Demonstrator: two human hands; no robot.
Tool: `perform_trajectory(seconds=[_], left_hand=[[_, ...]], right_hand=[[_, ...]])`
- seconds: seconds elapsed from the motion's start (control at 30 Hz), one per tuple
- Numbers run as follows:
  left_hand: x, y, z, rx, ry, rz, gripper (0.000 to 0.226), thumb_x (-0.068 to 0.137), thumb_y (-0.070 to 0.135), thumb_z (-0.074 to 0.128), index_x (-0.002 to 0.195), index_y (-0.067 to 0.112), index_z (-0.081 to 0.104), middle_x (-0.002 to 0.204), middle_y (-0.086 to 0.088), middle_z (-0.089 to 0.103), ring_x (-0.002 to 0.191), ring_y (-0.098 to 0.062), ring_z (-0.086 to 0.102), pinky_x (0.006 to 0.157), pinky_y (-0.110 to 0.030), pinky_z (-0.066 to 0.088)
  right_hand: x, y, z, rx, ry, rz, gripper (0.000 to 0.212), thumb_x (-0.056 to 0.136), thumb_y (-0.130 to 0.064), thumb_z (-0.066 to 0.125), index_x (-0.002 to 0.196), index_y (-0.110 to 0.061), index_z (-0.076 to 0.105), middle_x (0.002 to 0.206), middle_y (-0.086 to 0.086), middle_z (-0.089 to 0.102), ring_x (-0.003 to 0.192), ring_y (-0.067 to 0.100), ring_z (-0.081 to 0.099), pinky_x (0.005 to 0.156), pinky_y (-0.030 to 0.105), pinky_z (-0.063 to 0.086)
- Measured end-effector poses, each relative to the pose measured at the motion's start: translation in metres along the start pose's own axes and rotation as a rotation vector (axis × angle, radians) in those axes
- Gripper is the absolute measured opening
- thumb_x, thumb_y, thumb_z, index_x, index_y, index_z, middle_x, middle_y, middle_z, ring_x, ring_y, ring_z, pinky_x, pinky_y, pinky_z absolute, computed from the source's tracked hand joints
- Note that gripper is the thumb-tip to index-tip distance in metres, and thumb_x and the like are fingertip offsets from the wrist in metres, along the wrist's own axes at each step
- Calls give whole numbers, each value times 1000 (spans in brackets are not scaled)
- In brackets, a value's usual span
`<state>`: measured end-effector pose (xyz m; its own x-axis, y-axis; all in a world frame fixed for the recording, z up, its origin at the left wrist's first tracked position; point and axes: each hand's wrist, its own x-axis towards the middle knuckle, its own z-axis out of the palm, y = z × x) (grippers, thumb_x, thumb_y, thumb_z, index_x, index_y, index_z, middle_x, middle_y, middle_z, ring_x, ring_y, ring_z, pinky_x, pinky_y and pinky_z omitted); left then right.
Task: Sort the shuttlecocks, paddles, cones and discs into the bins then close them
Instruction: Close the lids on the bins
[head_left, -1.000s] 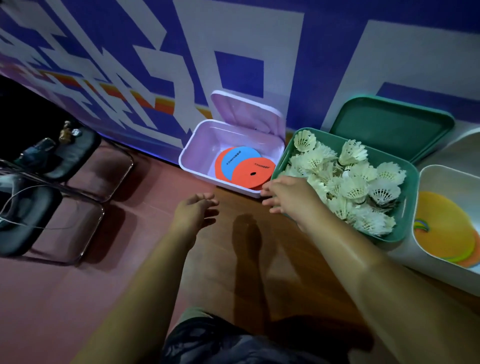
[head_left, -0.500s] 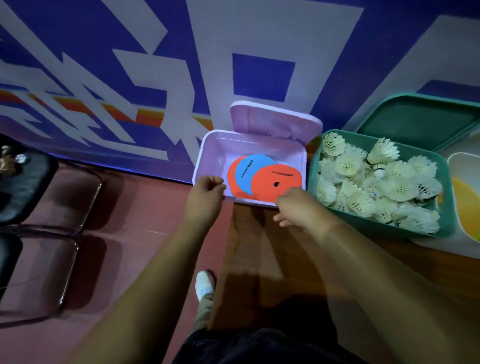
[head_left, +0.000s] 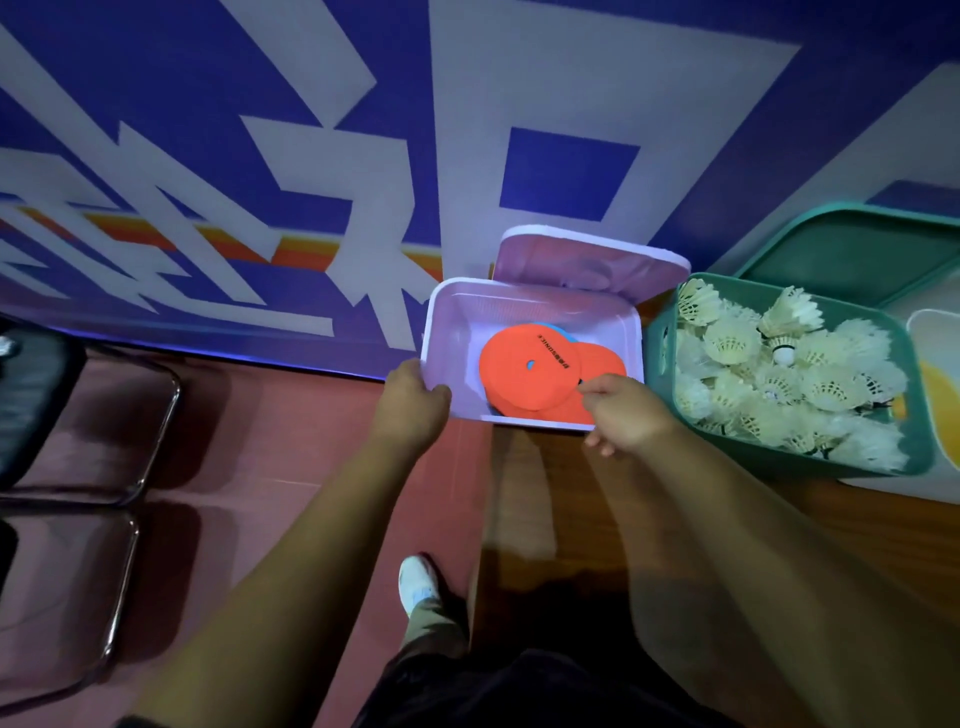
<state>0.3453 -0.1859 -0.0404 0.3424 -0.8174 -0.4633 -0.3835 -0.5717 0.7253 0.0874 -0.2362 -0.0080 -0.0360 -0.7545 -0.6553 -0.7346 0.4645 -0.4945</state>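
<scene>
A lilac bin (head_left: 530, 306) sits against the wall with its lid (head_left: 587, 265) standing open behind it. Orange discs (head_left: 527, 369) lie inside, with a sliver of a blue disc showing behind them. My left hand (head_left: 413, 402) grips the bin's front left corner. My right hand (head_left: 626, 413) holds the front right rim, fingers curled over the edge. To the right, a green bin (head_left: 800, 467) is heaped with white shuttlecocks (head_left: 779, 374); its green lid (head_left: 852, 254) leans against the wall behind it.
A white bin (head_left: 930, 332) with a yellow disc inside shows at the right edge. Black chairs with chrome frames (head_left: 104, 457) stand at the left. My white shoe (head_left: 418, 582) is on the floor below the bin. The blue and white wall (head_left: 467, 130) is close behind.
Both hands moved forward and took hold of the lilac bin's front rim. The discs inside have shifted, an orange one now covering most of the blue one. The view came closer.
</scene>
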Motion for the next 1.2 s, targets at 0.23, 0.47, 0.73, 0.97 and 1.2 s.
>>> perform_trajectory(seconds=[0.23,0.47,0.73,0.97,1.2], left_hand=[[-2,50,-9,-80,139,199,42,94,15,58,136,18,57,129,1,61,103,-16,61,85,-29,45],[13,111,-4,-219,-25,303,67,98,35,58,158,48,29,112,4,70,101,-18,72,95,-42,57],[10,130,3,-417,-8,195,53,94,30,60,146,26,50,117,-3,72,107,-21,72,103,-49,57],[-25,111,-11,-1039,-37,37,76,89,49,79,147,8,50,138,-11,64,107,-27,77,100,-51,58],[-43,73,-9,-1095,-134,-133,37,101,5,56,133,-13,58,129,-30,68,117,-40,70,106,-53,54]], right_hand=[[-18,-31,-38,289,393,-346,27,97,-19,57,119,-35,58,90,-6,73,60,14,71,74,48,63],[-6,-44,-83,433,351,-262,72,93,-14,52,156,-44,36,99,4,72,71,19,78,63,36,60],[-14,-38,-91,574,232,-342,45,99,-16,53,141,-31,60,132,2,69,83,22,80,69,35,59],[-81,-45,-52,478,191,-589,43,103,-14,58,135,-41,66,89,-8,77,85,17,79,84,37,62],[-97,-28,2,216,-24,-725,42,98,-29,61,136,-46,65,100,-14,79,77,10,76,89,38,61]])
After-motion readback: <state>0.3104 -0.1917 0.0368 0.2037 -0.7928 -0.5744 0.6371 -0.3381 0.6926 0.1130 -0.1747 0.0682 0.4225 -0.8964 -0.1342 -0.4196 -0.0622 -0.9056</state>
